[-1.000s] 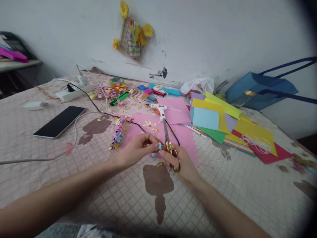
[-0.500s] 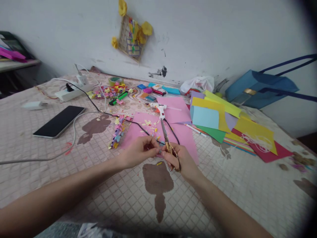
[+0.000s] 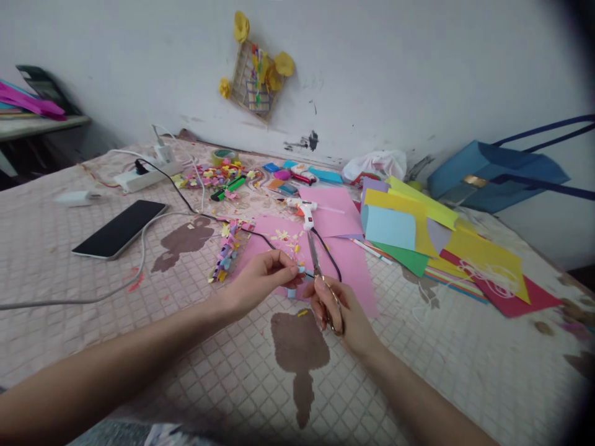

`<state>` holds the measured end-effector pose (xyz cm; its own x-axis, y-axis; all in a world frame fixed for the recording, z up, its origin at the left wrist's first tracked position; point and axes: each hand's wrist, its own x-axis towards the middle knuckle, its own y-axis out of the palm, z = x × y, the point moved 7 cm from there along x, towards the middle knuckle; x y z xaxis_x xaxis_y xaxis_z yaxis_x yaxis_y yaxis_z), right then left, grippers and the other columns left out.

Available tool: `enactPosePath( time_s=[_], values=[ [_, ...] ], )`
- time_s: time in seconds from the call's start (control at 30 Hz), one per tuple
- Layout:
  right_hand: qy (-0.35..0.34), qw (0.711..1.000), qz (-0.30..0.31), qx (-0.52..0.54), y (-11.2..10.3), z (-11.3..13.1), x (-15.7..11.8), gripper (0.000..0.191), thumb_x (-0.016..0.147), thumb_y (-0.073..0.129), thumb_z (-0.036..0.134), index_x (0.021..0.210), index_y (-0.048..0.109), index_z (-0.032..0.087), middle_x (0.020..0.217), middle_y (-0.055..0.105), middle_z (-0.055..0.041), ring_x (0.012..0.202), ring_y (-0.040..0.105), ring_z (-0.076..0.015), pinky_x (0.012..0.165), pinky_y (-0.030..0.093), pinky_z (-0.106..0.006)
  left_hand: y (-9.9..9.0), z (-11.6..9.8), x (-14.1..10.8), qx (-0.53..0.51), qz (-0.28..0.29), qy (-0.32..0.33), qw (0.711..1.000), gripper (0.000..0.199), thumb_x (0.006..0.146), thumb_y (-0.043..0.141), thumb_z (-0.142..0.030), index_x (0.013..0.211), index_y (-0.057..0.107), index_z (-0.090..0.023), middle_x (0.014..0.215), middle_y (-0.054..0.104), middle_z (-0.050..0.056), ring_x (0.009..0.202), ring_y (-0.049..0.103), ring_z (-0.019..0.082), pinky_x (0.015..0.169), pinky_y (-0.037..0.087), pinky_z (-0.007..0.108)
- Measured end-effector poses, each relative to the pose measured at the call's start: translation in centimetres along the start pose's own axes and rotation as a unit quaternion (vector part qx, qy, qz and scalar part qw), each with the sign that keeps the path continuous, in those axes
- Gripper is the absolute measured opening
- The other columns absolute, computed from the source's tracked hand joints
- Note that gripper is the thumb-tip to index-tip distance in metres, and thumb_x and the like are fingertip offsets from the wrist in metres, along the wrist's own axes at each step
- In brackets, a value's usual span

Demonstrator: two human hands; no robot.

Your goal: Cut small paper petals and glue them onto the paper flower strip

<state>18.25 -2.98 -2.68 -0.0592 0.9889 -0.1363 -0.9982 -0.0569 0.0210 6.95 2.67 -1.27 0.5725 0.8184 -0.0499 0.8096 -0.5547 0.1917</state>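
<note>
My right hand point(image 3: 337, 310) is wrapped round gold-handled scissors point(image 3: 314, 254), their blades pointing away over the pink paper point(image 3: 357, 272). Thumb and fingers of my left hand point(image 3: 269, 275) pinch a tiny light blue paper piece point(image 3: 301, 269), just left of the scissors. Another light blue piece point(image 3: 291, 293) shows below my left fingertips. Small yellow and pink cuttings point(image 3: 283, 235) are scattered on the pink paper. A white glue gun point(image 3: 307, 214) lies beyond the scissor tips, its black cord curving past my right hand. A strip covered in small paper flowers point(image 3: 225, 251) rests to the left.
To the left are a phone point(image 3: 121, 229), a white charger point(image 3: 77, 198) and a power strip point(image 3: 149, 176) with cables. Coloured paper sheets point(image 3: 395, 229) and a blue bag point(image 3: 493, 176) occupy the right. Green cutters point(image 3: 227, 188) and tape point(image 3: 224, 156) lie toward the wall.
My right hand and the scissors have drawn back slightly from my left fingertips. The light blue pieces now show more clearly. The whole view has shifted a little.
</note>
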Motion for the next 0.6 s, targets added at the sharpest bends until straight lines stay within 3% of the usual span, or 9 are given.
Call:
enactPosePath(
  time_s=[0.17,0.33,0.6],
  values=[
    [0.011,0.999,0.021,-0.035,0.5,-0.1,-0.3,0.039,0.082,0.047,0.054,0.07,0.051,0.016,0.044,0.037,0.0079,0.036,0.033,-0.0061,0.037,0.028,-0.019,-0.5,-0.6,0.0,-0.026,-0.034,0.025,0.999,0.017,0.076,0.062,-0.027,0.074,0.052,-0.013,0.075,0.06,0.002,0.072,0.06,0.012,0.073,0.048,0.028],
    [-0.023,0.994,0.019,-0.108,0.7,0.8,-0.6,0.042,0.08,0.048,0.055,0.06,0.044,0.018,0.046,0.036,0.0067,0.04,0.035,-0.0073,0.04,0.028,-0.021,-1.3,-0.9,0.3,-0.048,-0.062,0.041,0.996,0.016,0.076,0.062,-0.026,0.076,0.052,-0.013,0.076,0.063,0.002,0.074,0.061,0.012,0.075,0.048,0.028],
    [-0.016,0.992,0.009,-0.126,0.5,0.4,-0.4,0.043,0.077,0.05,0.057,0.06,0.04,0.019,0.049,0.036,0.0059,0.041,0.033,-0.0075,0.039,0.026,-0.021,-1.6,-0.9,0.4,-0.069,-0.065,0.042,0.995,0.015,0.077,0.062,-0.024,0.075,0.051,-0.013,0.074,0.063,0.002,0.073,0.061,0.012,0.074,0.048,0.028]
  ],
)
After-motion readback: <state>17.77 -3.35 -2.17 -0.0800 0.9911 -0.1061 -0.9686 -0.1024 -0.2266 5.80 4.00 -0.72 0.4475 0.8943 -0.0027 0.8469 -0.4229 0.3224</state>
